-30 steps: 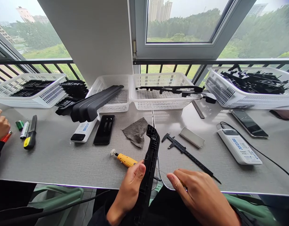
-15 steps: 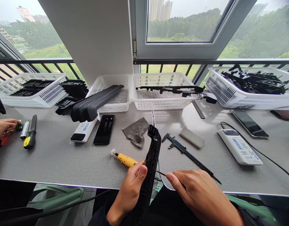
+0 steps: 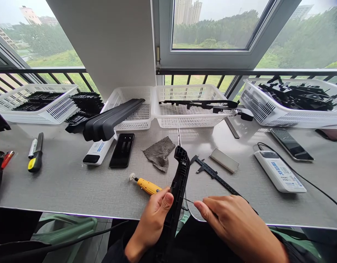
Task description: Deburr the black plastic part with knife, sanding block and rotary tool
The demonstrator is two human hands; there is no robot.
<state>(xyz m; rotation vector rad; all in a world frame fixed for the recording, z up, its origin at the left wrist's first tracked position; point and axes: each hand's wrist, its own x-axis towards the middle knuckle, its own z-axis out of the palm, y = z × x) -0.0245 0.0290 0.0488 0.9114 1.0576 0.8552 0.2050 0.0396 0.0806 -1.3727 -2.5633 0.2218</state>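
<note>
My left hand [image 3: 152,223] is closed around a long black plastic trim piece [image 3: 181,171], whose ribbed inner side shows and whose curved end points up and away. Its lower part runs down over my lap. Closed on a thin, dark rod-like tool [image 3: 188,200], my right hand [image 3: 237,223] sits to the right of the piece. Only the tool's slim shaft shows, reaching the trim's right edge; its handle is hidden in my fist. Beside my left hand lies a yellow rotary tool [image 3: 148,185] with a white tip. A dark caliper [image 3: 215,175] rests beyond my right hand.
A grey cloth [image 3: 160,153], a black phone [image 3: 121,150] and a silver bar [image 3: 224,160] lie on the table. White baskets [image 3: 185,122] line the back; smooth black trims [image 3: 110,120] lean on one. A utility knife [image 3: 34,164] lies left, near a co-worker's red-handled tool [image 3: 7,159].
The co-worker's hand at the left has drawn back toward the edge, and the marker by the knife has shifted. My hands and the trim piece have barely moved.
</note>
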